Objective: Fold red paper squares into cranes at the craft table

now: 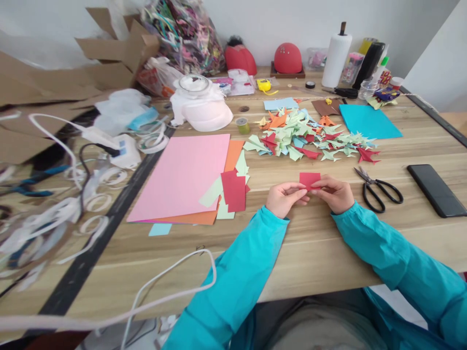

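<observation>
A small red piece of paper [310, 180] is held up over the wooden table [306, 243] between both hands. My left hand [286, 198] pinches its lower left edge, while my right hand [334, 193] grips its lower right side. Beyond my hands lies a heap of folded paper pieces [299, 129] in pale green, red, orange and blue. Left of my left hand, red paper strips [234, 191] rest on pale green pieces and a pink sheet [186, 175]. Black-handled scissors [377, 188] lie with blades parted, right of my right hand.
A black phone [438, 190] lies at the right. Behind the heap are a turquoise sheet [370, 121], a yellow tape measure [267, 86] and a white bottle [336, 61]. A white cable [175, 262] loops near my left sleeve. Cords and a cardboard box [54, 82] crowd the left.
</observation>
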`<state>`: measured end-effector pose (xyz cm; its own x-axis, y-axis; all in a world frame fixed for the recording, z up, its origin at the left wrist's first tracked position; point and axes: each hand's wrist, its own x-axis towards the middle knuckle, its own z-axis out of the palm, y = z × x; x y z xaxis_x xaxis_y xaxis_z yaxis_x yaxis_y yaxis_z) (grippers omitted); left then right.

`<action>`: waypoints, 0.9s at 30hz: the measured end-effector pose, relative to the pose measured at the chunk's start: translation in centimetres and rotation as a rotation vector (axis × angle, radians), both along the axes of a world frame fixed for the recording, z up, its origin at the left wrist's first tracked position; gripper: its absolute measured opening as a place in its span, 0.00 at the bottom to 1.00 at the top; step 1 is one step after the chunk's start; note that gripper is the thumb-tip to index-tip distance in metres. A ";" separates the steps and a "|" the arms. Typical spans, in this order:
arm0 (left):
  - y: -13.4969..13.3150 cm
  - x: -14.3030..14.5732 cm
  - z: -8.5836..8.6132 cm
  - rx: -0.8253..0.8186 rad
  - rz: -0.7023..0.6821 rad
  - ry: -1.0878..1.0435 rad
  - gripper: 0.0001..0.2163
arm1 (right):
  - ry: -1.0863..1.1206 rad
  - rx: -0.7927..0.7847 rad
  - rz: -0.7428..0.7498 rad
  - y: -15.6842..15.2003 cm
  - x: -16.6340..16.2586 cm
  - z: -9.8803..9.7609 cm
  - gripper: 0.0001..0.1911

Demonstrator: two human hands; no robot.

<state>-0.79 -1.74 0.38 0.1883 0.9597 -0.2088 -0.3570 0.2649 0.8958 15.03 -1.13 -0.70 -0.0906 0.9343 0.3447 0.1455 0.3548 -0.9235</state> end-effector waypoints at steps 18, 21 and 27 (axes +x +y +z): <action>-0.5 0.7 0.0 -0.007 0.022 -0.040 0.15 | 0.231 -0.250 0.025 0.4 0.0 0.5 0.12; -0.4 0.6 0.1 -0.062 0.018 -0.068 0.14 | 0.232 -0.270 0.015 0.5 0.1 0.5 0.12; -0.3 0.4 0.2 -0.133 -0.147 0.017 0.08 | 0.280 -0.298 -0.009 0.4 -0.1 0.6 0.13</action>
